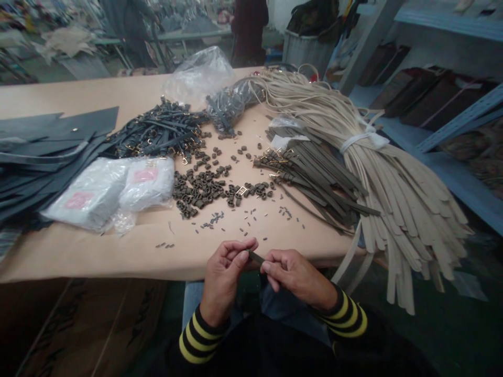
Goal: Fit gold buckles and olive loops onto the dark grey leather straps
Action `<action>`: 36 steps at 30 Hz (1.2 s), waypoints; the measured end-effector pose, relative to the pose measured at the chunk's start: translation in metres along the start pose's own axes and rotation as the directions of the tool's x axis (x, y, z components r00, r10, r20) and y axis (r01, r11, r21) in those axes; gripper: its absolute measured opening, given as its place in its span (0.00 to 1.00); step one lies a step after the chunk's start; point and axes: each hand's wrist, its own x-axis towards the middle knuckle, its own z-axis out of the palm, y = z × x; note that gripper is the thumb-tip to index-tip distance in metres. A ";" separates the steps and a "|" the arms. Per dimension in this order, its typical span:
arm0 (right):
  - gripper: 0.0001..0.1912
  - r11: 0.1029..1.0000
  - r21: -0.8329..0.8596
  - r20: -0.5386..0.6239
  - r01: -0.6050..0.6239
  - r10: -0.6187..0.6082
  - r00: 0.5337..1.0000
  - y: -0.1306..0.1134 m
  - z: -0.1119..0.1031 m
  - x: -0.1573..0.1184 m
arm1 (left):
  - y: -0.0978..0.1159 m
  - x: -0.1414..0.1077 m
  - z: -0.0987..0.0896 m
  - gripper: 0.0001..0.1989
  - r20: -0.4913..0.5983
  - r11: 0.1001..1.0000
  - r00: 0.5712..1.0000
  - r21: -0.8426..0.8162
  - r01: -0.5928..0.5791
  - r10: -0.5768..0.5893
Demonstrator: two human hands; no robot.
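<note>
Left hand and right hand both narrow, pinching a short dark strip between fingertips, held just past the front edge of the tan-covered bench, above the person's lap. Striped black and yellow sleeves on both forearms. Nearest to the hands: scattered tiny dark tubes on the bench, then a loose pile of dark loop keepers with one gold-toned buckle by it. To the right, a bundle of olive strap strips with gold fittings, and a big bunch of beige leather straps tied with a white band, hanging over the bench edge. Further back, black straps with gold clasps, with black leather panels at left. White bags with pink labels lie left of the keepers, a clear plastic bag at the far edge. Blue metal shelving at right holds dark leather pieces, another person stands beyond the bench
</note>
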 end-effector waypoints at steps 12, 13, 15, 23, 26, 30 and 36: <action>0.16 0.991 -0.055 -0.107 0.124 -0.129 0.986 0.006 0.008 0.000 | -0.014 -0.004 0.005 0.12 -0.057 0.997 0.998 0.065 -0.029 0.032; 0.16 0.993 -0.038 -0.100 0.110 -0.113 0.989 0.007 0.008 0.001 | -0.015 -0.003 0.004 0.11 -0.066 0.990 0.997 0.138 -0.036 0.046; 0.12 0.998 0.010 -0.093 0.066 -0.065 0.994 0.009 0.009 0.003 | -0.016 0.000 0.000 0.09 -0.029 0.958 0.998 0.284 -0.040 0.051; 0.12 1.000 0.022 -0.041 0.021 -0.020 0.999 0.008 0.003 0.010 | -0.002 0.008 0.003 0.14 0.116 0.861 0.993 0.505 -0.066 0.009; 0.11 1.000 0.019 -0.019 -0.020 0.020 1.000 0.003 -0.006 0.012 | 0.006 0.017 0.006 0.15 0.121 0.833 0.991 0.542 -0.112 0.054; 0.11 0.998 0.058 -0.082 0.022 -0.017 0.996 0.008 -0.023 0.019 | 0.020 0.045 0.007 0.14 0.276 0.670 0.959 0.699 -0.251 0.071; 0.12 0.974 0.223 -0.167 0.026 0.012 0.986 0.023 -0.038 0.033 | 0.047 0.125 0.015 0.12 0.481 -0.182 0.837 0.876 -0.447 0.260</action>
